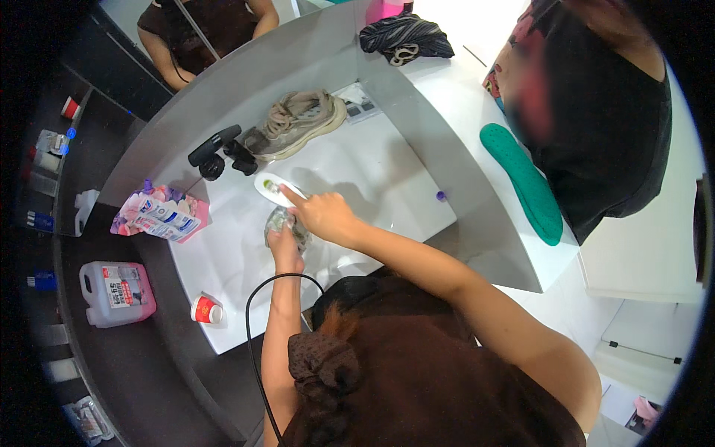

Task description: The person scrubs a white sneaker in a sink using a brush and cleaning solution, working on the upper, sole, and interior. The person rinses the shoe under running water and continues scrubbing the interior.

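My right hand (329, 215) grips a white oval brush (263, 181) with a green patch on its top. The index finger lies stretched along it. Just below, my left hand (285, 246) holds a wet grey shoe (303, 237), mostly hidden by my hands. Pale foam or water shows around the left fingers. Beyond the brush, a grey lace-up sneaker (296, 125) with a cream sole rests on its side or tilted on the white basin (385, 167).
A black handheld device (215, 146), a floral refill pouch (162, 212), a paper cup (206, 310) and a purple cap (441, 195) lie around the basin. A pink-liquid jug (120, 293) stands left. Right, a green insole (522, 184) lies on the ledge beside another person (603, 123).
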The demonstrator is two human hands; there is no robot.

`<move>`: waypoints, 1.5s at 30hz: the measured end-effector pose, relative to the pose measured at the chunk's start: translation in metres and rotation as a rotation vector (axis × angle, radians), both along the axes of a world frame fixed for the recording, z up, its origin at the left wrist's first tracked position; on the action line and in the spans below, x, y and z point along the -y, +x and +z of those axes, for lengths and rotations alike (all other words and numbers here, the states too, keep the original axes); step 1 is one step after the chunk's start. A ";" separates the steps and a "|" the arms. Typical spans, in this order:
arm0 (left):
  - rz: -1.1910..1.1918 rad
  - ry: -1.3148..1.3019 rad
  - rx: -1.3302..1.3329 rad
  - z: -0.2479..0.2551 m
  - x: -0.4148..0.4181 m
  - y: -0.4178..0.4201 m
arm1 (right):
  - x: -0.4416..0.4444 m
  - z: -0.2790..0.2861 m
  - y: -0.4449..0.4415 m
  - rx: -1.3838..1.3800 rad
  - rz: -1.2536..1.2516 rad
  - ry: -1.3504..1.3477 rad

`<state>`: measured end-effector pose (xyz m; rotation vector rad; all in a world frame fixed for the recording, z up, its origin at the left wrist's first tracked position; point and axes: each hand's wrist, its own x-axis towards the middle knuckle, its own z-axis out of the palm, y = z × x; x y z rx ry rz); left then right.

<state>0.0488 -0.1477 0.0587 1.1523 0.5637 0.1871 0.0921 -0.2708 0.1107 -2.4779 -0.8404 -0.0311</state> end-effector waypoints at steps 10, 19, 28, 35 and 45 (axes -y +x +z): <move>0.169 -0.075 0.065 -0.015 -0.018 0.009 | 0.012 -0.015 -0.029 0.112 -0.008 -0.061; 0.335 -0.234 0.069 -0.003 -0.043 0.009 | 0.032 -0.096 -0.023 -0.051 -0.037 -0.180; 0.331 -0.359 0.088 -0.007 -0.053 -0.001 | -0.030 -0.012 0.000 0.100 0.053 0.093; 0.414 -0.466 0.077 -0.014 -0.084 -0.004 | 0.010 -0.108 -0.015 -0.066 0.169 -0.168; 0.364 -0.242 0.110 -0.008 -0.022 0.014 | -0.033 -0.021 -0.009 0.093 0.003 0.000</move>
